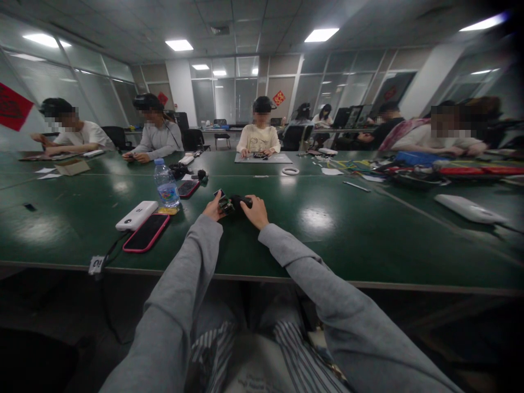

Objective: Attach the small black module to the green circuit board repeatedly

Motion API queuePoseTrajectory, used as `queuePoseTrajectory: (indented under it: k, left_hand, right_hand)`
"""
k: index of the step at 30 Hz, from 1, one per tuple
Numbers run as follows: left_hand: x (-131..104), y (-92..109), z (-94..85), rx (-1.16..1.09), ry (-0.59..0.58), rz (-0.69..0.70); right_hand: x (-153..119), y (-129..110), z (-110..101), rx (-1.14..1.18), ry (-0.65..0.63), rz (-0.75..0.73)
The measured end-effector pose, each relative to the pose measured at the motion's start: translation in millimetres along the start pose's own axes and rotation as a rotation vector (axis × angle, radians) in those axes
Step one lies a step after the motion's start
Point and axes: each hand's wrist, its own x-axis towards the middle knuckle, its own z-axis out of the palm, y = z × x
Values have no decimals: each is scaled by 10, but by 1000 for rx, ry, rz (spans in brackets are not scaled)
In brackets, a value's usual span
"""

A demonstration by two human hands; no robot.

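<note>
Over the middle of the green table, my left hand [213, 208] is closed around a small green circuit board [225, 206] with parts on it. My right hand [257, 212] grips a rounded black piece [238, 202] with its thumb and fingers; its exact kind is too small to make out. The board and the black piece are side by side, and I cannot tell whether they are joined. To the left of my hands stands a plastic water bottle [167, 188], with a yellow packet [168, 210] at its base.
Left of my forearm lie a pink-edged phone [146, 233] and a white power bank [137, 215] with a black cable. Another phone [189, 188] lies beyond the bottle. A white ring [290, 171] and a thin rod [356, 186] are farther off. Several people sit around the table [368, 240].
</note>
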Motion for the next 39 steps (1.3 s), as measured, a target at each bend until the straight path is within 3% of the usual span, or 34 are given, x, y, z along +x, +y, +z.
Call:
queuePoseTrajectory:
  k: [4,9,14,18,26,30,33,36,39]
  left_hand:
    - [14,12,-14,-26,8,-21]
    - [5,22,-9,-39,23,-46]
    - [10,19,-17,-42,18,-44]
    - [17,18,-22,-34,17,-44]
    - [8,15,-29,-49,14,-43]
    - [18,18,-38,-53,15,-52]
    - [40,13,-49,-50,8,-57]
    - [57,8,-62,-47,5,-54]
    - [55,12,-71,-56,0,-58]
  right_hand:
    - [40,96,37,86,-63,123]
    - [37,136,44,-36,-26,170]
    - [0,55,21,-52,51,10]
    - [-8,24,-3,-74,0,-92]
    - [99,208,-25,58,-21,192]
    - [100,248,-5,90,12,259]
    - [52,204,32,61,29,207]
    - [26,196,35,-26,-63,85]
    - [77,425,-154,-51,-57,36]
